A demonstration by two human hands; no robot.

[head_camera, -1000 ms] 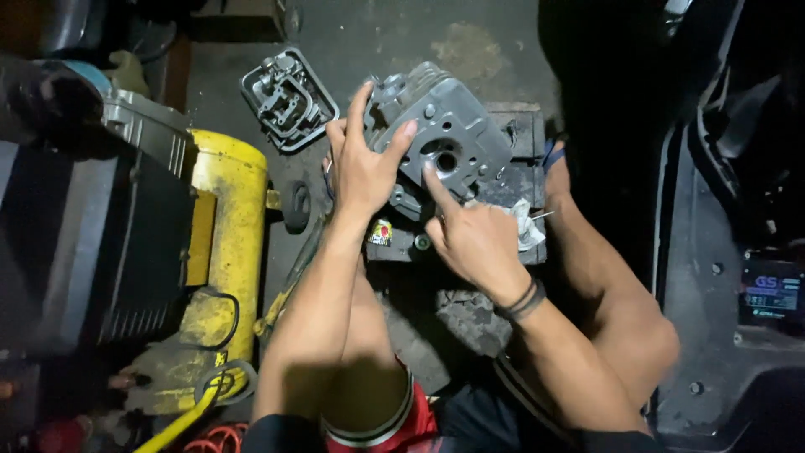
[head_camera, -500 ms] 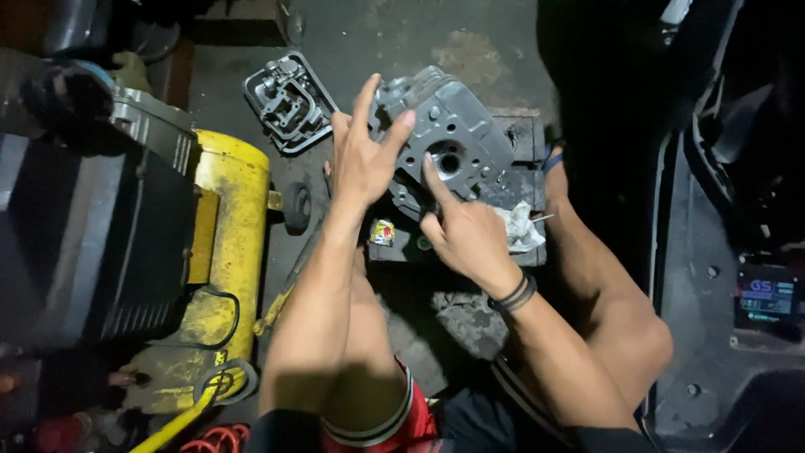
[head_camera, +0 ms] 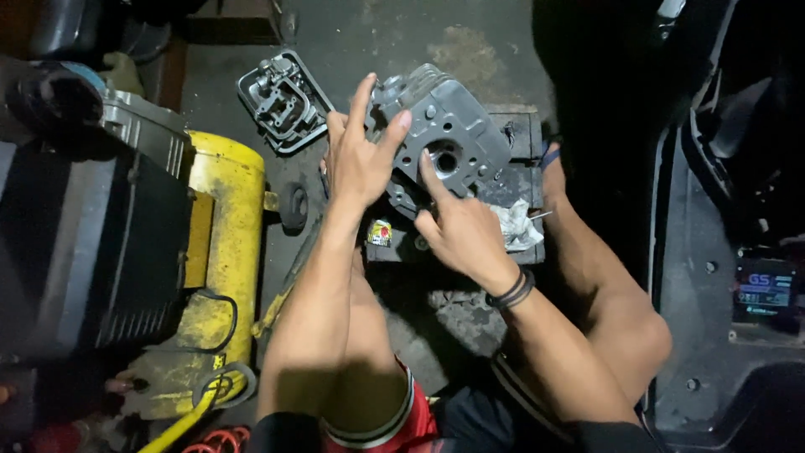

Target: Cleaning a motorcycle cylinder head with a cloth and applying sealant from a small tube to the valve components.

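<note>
Two hands are touching a big grey metal engine part [head_camera: 449, 138], which is sitting on a dark block [head_camera: 511, 180] on the floor. The left hand [head_camera: 360, 159] is lying flat against the left side of the engine part, fingers spread wide and not gripping. The right hand [head_camera: 457, 226] is resting just below it, with one finger poking up to the round hole in the engine part. A white rag [head_camera: 516, 226] is lying right of that hand. A smaller grey metal cover [head_camera: 281, 101] is sitting left of the engine part, and a yellow tank [head_camera: 222, 243] is lying farther left.
</note>
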